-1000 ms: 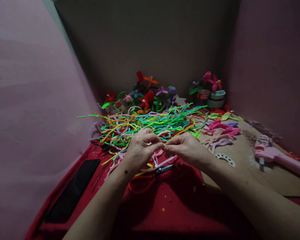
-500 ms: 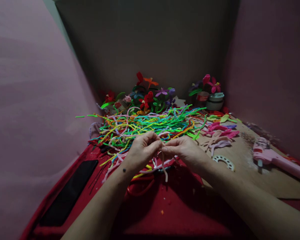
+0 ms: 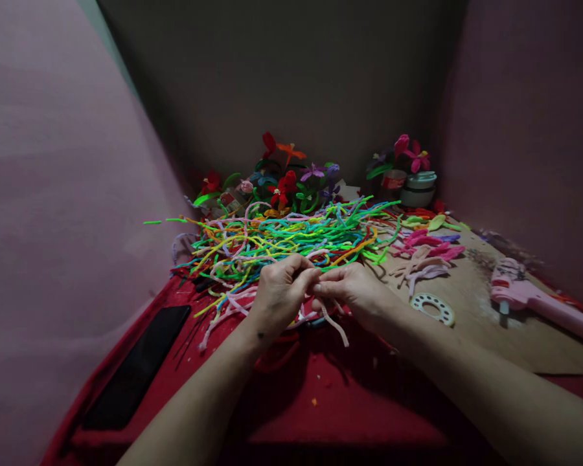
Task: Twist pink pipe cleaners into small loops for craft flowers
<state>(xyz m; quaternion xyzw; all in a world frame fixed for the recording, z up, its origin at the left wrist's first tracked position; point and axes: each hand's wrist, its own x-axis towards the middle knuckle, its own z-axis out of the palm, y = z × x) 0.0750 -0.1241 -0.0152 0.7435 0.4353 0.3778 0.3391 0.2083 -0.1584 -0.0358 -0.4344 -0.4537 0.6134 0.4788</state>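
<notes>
Left hand (image 3: 282, 292) and right hand (image 3: 362, 292): fingertips together, each grip closed on one pale pink fuzzy stem (image 3: 338, 329), tail dangling above the red-covered table (image 3: 359, 411). Handling, as judged: short pinch, light and even pressure, pile uncrushed, tail free of neighbouring strands. Markings: one red label (image 3: 394, 180), rear, lettering illegible.

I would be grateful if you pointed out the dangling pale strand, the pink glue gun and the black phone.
Pale strand (image 3: 339, 328): head view, on its hanging length.
Pink glue gun (image 3: 515, 296): head view, on its body.
Black phone (image 3: 138, 367): head view, middle of its upper face.
</notes>
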